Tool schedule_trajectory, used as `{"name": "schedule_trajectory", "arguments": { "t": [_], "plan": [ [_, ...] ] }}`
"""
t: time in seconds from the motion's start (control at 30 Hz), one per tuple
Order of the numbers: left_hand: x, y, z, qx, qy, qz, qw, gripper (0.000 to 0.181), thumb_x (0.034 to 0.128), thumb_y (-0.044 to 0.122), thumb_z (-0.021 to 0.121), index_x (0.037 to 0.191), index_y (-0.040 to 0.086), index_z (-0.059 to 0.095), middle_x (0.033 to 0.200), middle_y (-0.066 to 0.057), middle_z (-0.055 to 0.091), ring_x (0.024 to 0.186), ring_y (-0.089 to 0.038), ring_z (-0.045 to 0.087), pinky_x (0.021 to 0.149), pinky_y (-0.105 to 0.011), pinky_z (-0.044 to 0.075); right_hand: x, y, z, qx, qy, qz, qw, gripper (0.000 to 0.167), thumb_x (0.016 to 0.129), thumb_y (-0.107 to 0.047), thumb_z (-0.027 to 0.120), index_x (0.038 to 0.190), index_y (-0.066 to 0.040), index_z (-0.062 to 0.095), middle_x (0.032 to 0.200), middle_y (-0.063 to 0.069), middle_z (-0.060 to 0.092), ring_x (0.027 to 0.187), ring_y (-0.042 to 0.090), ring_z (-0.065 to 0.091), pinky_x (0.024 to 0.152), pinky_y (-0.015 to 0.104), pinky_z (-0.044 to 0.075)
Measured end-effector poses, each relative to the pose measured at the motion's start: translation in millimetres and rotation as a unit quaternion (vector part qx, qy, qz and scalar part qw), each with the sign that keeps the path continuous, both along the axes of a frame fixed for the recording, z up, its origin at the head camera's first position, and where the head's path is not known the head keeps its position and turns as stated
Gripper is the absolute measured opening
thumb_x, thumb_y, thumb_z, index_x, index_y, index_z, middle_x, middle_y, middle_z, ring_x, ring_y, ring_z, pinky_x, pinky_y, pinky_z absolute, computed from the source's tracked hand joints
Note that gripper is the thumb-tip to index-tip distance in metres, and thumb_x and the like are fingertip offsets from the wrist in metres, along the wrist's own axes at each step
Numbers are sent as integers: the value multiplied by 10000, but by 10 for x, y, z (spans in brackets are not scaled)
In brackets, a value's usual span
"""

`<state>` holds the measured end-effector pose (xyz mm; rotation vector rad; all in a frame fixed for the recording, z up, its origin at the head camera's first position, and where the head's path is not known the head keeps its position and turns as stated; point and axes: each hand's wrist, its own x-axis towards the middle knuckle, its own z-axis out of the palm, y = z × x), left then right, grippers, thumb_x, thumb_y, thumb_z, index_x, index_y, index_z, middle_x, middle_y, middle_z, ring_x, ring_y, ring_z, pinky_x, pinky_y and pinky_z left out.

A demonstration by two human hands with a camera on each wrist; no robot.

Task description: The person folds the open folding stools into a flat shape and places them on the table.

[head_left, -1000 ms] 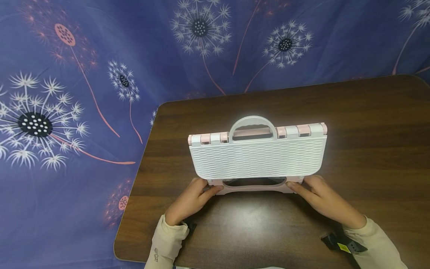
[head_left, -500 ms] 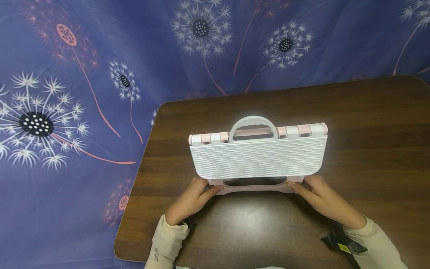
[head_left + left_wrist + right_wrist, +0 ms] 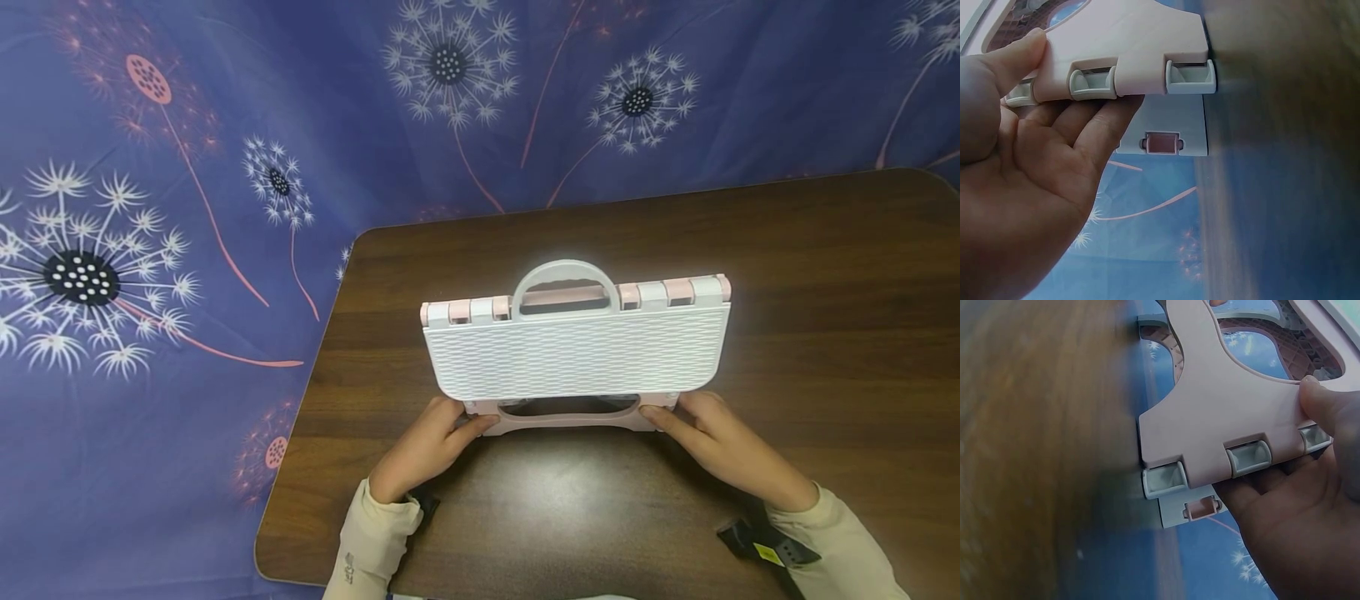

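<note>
A white-and-pink folding step stool (image 3: 577, 354) stands on the brown table in the head view. Its textured white top faces up, and an arched white carrying handle (image 3: 534, 279) rises from the far edge. Below the near edge shows a pink leg panel (image 3: 573, 422) with an oval cutout. My left hand (image 3: 423, 450) grips that panel's left side, thumb on the front and fingers behind. On the opposite side my right hand (image 3: 723, 446) holds it likewise. White hinge clips (image 3: 1092, 84) line the panel's edge in the left wrist view; similar clips (image 3: 1250, 457) show in the right.
The wood-grain table (image 3: 825, 317) extends around the stool, widest to the right. Its rounded left edge lies near my left forearm. A blue dandelion-print cloth (image 3: 337, 100) hangs behind and to the left. A dark strap (image 3: 780, 542) sits at my right wrist.
</note>
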<state>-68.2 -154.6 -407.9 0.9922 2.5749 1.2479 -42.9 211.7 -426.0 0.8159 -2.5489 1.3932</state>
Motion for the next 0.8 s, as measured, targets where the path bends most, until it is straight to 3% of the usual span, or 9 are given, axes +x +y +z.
{"name": "schedule_trajectory", "arguments": {
  "t": [0.17,0.43,0.8],
  "plan": [
    [5,5,-9,38,108,12,9999,266,992,207,634,1254,181,599,1193,83,646,1025,-57,582,896,-306,500,-4,2,0,30,-64,-42,10000,327,931,76,615,1220,-76,605,1185,-56,640,1065,-16,531,925,78,369],
    [16,18,27,57,62,13,10000,251,993,198,631,1240,174,596,1162,60,651,989,-62,574,876,-304,500,-9,-4,11,10,142,41,9999,320,914,99,624,1181,-78,621,1106,12,661,962,6,527,872,104,394],
    [24,25,11,125,-80,-17,9999,300,994,175,627,1292,162,589,1222,66,642,1041,-69,587,894,-307,503,-5,9,6,53,194,-47,9998,296,904,91,643,1148,-76,640,1064,-35,664,933,2,529,858,102,402]
  ]
}}
